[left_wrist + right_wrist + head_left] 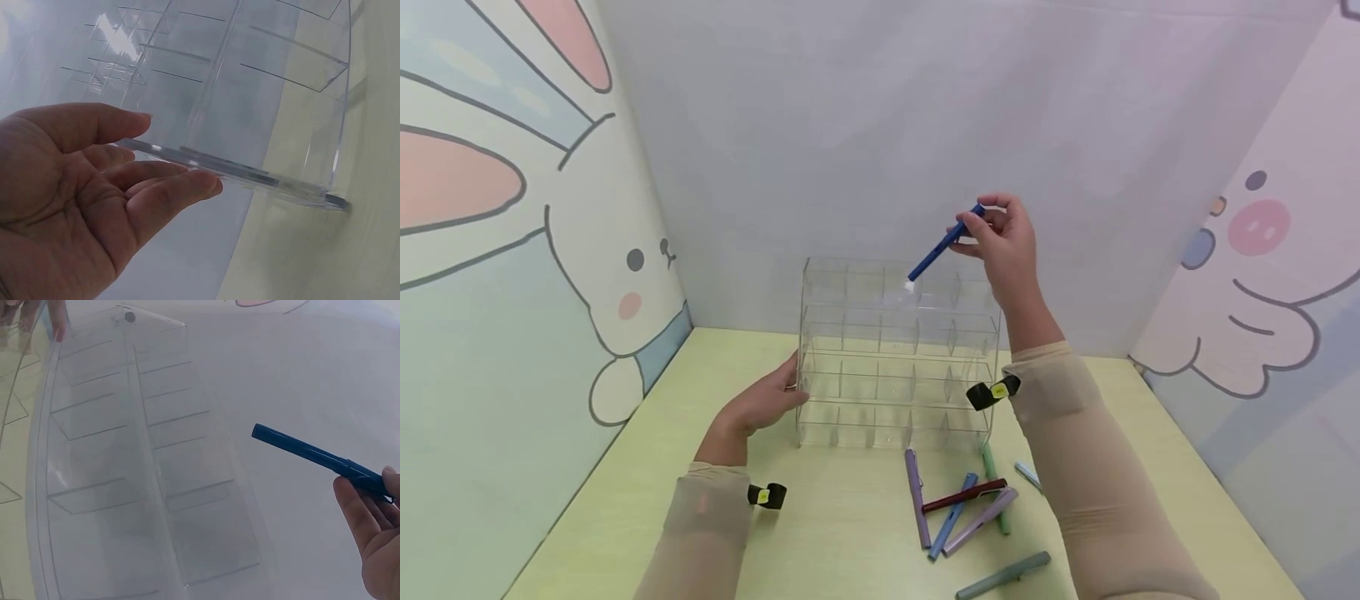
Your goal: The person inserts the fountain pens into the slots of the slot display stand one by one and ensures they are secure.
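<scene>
Blue pen angled down at the clear rack

So the right hand is pinching it up high toward the table's far edge, long axis slanting, free end dipping left toward the top row, looks apart. Left hand is lower and farther off, thumb and fingers gripping the rack's left side.

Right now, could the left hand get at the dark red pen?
Probably yes, once it lets go: the left hand holds the rack by its side. The dark red pen lies across a blue pen, and nothing seems to cover it.
</scene>
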`<action>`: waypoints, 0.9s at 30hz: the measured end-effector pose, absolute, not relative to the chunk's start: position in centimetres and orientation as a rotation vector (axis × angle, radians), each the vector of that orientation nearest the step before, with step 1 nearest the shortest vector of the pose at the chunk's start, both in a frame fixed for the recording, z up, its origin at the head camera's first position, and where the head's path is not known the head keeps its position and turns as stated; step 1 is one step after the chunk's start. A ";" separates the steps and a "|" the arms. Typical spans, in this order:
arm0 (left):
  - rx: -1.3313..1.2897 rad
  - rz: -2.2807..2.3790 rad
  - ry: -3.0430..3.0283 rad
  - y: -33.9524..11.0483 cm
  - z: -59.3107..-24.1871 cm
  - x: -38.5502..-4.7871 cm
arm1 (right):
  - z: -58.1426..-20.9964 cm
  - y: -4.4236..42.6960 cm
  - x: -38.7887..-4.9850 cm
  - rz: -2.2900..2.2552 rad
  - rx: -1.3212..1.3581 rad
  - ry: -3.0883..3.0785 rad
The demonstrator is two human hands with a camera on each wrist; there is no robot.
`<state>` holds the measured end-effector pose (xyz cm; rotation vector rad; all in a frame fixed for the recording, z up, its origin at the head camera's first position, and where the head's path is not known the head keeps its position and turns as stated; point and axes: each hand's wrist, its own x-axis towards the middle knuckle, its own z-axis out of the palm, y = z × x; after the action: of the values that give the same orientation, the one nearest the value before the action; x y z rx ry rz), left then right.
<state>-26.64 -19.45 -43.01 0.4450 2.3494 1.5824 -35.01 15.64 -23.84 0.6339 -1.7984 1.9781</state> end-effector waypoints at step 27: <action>0.499 1.578 2.363 -18.8 -42.9 -26.4 | -24.4 10.9 -34.3 1.898 0.556 -1.906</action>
<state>-26.44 -18.77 -42.93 0.4991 2.3629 1.5777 -34.31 10.94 -24.43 0.5563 -1.9057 1.8985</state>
